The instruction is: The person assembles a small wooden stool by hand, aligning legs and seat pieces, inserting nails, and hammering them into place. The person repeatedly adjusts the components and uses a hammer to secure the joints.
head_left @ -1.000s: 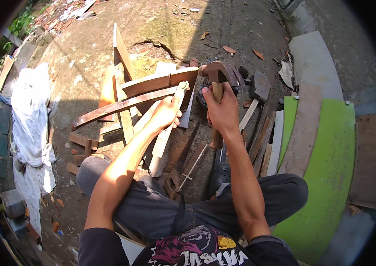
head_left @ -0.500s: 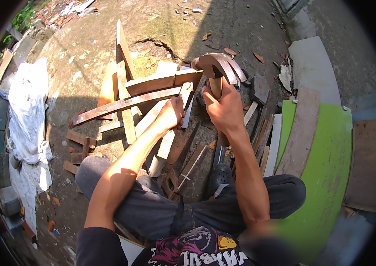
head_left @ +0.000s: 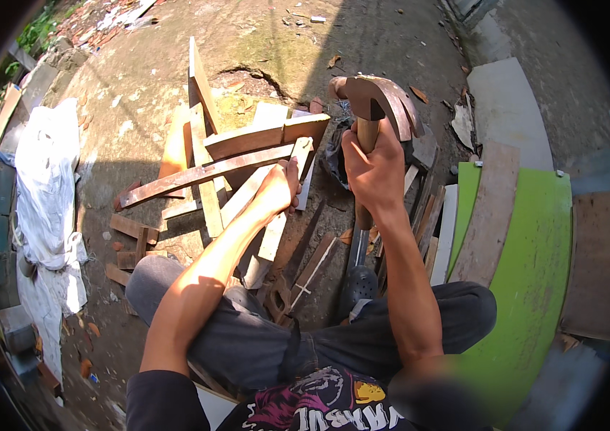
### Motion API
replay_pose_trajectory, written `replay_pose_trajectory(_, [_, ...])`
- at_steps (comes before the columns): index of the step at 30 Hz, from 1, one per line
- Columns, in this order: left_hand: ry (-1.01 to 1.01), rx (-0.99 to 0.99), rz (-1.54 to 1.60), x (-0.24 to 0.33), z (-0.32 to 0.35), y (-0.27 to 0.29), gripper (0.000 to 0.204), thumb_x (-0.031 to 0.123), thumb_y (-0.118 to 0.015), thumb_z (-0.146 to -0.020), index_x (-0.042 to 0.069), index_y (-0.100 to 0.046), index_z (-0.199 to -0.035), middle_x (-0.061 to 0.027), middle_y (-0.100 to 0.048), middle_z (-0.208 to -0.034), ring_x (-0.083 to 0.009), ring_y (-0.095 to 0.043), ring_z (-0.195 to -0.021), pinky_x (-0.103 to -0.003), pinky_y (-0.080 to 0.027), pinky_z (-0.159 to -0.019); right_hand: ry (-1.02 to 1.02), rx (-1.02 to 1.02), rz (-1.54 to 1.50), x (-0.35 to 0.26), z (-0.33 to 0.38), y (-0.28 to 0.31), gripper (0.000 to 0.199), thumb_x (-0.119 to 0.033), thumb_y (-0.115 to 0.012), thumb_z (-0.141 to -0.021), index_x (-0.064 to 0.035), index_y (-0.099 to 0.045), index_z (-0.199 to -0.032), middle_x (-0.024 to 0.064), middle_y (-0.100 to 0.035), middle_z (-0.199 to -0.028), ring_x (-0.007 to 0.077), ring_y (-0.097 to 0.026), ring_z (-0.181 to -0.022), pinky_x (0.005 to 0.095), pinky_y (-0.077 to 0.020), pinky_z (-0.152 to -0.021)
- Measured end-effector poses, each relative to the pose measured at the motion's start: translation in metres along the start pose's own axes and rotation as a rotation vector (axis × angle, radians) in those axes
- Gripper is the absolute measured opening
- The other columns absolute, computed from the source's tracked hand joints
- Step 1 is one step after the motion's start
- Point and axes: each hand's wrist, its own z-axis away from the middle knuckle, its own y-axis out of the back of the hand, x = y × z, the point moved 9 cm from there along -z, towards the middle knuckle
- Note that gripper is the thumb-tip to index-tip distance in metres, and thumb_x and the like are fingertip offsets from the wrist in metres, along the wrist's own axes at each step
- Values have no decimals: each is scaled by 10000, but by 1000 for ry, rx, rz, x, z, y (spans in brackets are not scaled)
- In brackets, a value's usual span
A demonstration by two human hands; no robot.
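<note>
Hammer (head_left: 377, 99), wood-handled, curved metal claw (head_left: 401, 115)

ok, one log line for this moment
left hand: grips wood strip | right hand: holds claw hammer by handle | nearby: green board right, white cloth left

1 brown metal claw hammer (head_left: 380, 100) with wooden handle: held in the right hand (head_left: 377, 169), claw pointing right. 1 pale, narrow wooden strip (head_left: 273, 235): slanted, gripped in the left hand (head_left: 278, 191), upper end overlapping brown wooden boards (head_left: 244, 139).
</note>
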Motion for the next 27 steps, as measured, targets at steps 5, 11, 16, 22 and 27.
replay_pose_trajectory(5, [-21,30,49,3,0,1,408,389,-336,-1056,22,-501,-989,-52,-512,-666,-122,-501,-460,-278,-425,-393,-318,-312,243,49,31,-41,421,-90,-640,-806,75,-482,-1160,312,-652,-856,502,-643,-840,489,-518,-753])
replay_pose_trajectory(11, [-9,12,3,8,2,2,464,444,-350,-1044,28,-518,-924,-53,-510,-667,-136,-501,-479,-299,-426,-410,-335,-218,172,42,22,-22,158,-108,-611,-870,8,-549,-956,116,-602,-675,212,-613,-555,375,-467,-500])
replay_pose_trajectory(16, [32,41,-3,4,3,2,474,449,-332,-1047,20,-512,-959,-55,-527,-688,-144,-505,-483,-299,-437,-417,-10,-35,76,-2,13,-8,181,-93,-614,-874,14,-567,-1012,199,-625,-756,332,-632,-664,396,-502,-595])
replay_pose_trajectory(22, [-33,5,101,-1,-2,-1,394,406,-337,-1060,48,-501,-1053,-49,-524,-704,-124,-507,-468,-272,-458,-403,-483,-348,218,82,40,-50,292,-138,-606,-831,21,-539,-1067,158,-626,-734,266,-630,-554,407,-500,-523])
replay_pose_trajectory(27, [-19,6,32,1,-3,0,494,487,-346,-1037,27,-482,-915,-46,-512,-694,-128,-480,-446,-286,-434,-399,-54,-42,60,20,8,-9,120,-96,-600,-902,-27,-516,-951,58,-556,-606,162,-556,-448,342,-427,-423])
